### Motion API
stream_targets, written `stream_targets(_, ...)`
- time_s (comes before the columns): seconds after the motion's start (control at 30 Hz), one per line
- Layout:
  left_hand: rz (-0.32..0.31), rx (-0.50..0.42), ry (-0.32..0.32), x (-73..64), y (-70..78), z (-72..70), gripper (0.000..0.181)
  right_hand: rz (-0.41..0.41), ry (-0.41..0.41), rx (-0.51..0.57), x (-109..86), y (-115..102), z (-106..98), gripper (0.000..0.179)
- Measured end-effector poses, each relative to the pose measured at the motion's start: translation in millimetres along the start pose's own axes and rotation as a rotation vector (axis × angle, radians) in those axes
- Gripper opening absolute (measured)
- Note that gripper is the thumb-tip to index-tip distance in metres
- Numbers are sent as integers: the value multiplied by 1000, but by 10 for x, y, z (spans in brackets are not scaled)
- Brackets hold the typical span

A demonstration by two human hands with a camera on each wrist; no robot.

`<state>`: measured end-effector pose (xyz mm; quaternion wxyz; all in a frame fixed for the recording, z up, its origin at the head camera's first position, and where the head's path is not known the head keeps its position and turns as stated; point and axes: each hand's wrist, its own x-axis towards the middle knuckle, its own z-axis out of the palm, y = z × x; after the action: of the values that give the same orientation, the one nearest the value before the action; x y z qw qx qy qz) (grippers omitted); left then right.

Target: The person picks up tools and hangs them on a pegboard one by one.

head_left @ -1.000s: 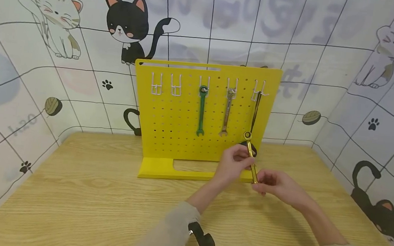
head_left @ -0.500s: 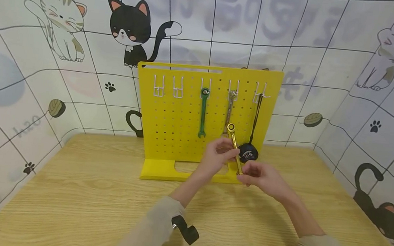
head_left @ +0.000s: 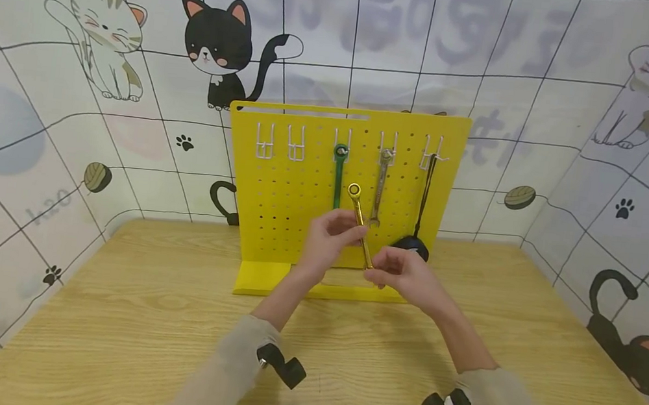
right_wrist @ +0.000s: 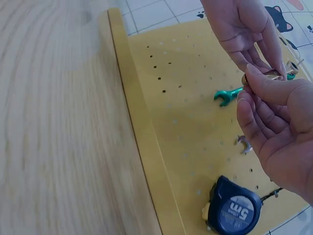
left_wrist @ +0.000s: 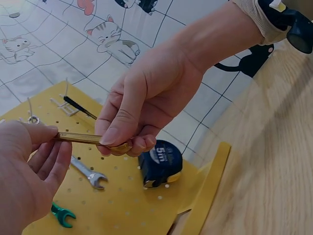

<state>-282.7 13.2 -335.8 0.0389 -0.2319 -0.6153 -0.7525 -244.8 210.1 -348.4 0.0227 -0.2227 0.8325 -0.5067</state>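
A shiny gold combination wrench is held between both hands in front of the yellow pegboard, its ring end up and tilted left. The left hand pinches its shaft near the middle. Lower down, the right hand pinches the bottom end between thumb and fingers, hiding that end's shape in the head view. Behind them a green wrench and a silver wrench hang from white hooks. A dark tape measure marked 5m hangs by its black cord at the board's right side.
Two white wire hooks at the board's upper left carry nothing. The pegboard's yellow base stands on a wood-grain table. A wall covering with cat drawings surrounds the back and sides.
Both hands have carried the gold wrench leftward, from before the tape measure past the silver wrench to near the green one. The grip looks the same throughout.
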Motion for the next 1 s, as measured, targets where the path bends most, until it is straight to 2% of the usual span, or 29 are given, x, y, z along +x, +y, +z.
stream_targets(0.27, 41, 3, 35, 16, 147, -227, 28, -37, 32, 46, 182, -122, 183, 19)
stream_targets(0.57, 80, -4, 120, 39, 309, -456, 24, -64, 73, 148, 387, -254, 424, 17)
stream_targets(0.83, 126, -26, 157, 45, 461, -602, 27, -154, 111, 237, 535, -394, 612, 13)
stream_targets(1.0, 142, -15, 182, 47, 511, -687, 26, -176, 130, 255, 607, -467, 698, 14)
